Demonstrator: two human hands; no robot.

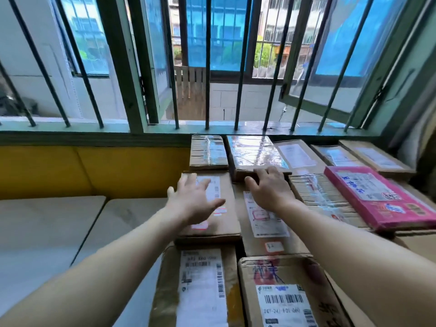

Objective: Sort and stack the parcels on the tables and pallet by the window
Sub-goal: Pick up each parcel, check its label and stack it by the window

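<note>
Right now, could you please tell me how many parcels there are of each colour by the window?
Brown cardboard parcels: 10
Pink parcel: 1
Total: 11 clearly in view

Barred window [212, 67], perhaps yellow wall [94, 171]

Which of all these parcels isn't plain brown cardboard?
The pink parcel at the right, lying flat on top of a taped brown box, with blue handwriting on its white label. Every other parcel in view is brown cardboard.
</note>
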